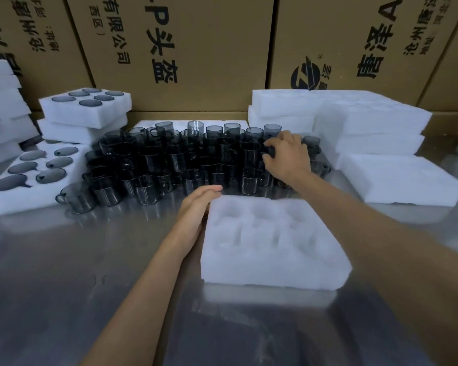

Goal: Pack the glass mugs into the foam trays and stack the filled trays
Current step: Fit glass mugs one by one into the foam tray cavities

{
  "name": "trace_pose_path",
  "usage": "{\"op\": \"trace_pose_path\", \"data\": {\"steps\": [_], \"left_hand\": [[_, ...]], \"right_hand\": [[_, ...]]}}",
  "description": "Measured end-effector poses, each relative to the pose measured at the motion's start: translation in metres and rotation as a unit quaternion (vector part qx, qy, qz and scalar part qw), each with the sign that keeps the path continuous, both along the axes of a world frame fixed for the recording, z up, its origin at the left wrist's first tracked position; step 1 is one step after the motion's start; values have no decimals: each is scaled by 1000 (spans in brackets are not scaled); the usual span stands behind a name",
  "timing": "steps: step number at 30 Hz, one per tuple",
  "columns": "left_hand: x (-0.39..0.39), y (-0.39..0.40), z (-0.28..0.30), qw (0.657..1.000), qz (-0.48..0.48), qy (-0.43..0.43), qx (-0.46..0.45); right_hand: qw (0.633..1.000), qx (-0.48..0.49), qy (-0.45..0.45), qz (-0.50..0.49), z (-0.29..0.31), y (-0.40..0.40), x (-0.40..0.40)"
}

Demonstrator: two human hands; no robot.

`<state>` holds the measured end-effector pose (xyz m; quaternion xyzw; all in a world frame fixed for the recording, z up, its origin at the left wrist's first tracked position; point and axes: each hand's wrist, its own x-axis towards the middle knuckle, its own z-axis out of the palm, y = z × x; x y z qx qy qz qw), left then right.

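At the table's (pixel 50 260) far-left edge a filled foam tray (pixel 24 191) lies w/ mugs seated in its pockets; behind it two more filled trays are seen stacked (pixel 86 109). The loose glass mugs (pixel 169 159) are crowded at centre, toward the far edge, in front of cardboard boxes (pixel 196 48). The left hand (pixel 196 207) is laid flat, fingers straight, against the left side of an empty foam tray (pixel 270 241) near the front edge. The right hand (pixel 286 157) is curled over a mug at the cluster's right side; actual grip can't be told. Empty trays are piled (pixel 368 122) at far right.
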<state>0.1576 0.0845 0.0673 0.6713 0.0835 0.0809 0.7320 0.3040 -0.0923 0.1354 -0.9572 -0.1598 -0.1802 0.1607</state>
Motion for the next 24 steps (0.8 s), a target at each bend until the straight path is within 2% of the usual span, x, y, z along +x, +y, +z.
{"op": "trace_pose_path", "data": {"steps": [5,11,17,20,22,24], "left_hand": [[5,0,-2,999,-12,10,30],[4,-2,-1,999,-16,8,31],[-3,-5,5,1000,9,9,10],[-6,-8,11,998,59,-18,-5],[-9,-10,20,994,89,-57,32],[-15,-12,31,990,62,-99,85]], "right_hand": [[999,-36,2,2,-4,18,29],[993,-58,-56,87,-8,20,38],[985,-19,-116,124,0,2,13],[982,53,-76,163,13,-9,-21],[974,93,-29,205,16,-18,-51],[963,127,13,238,13,-23,-80]]}}
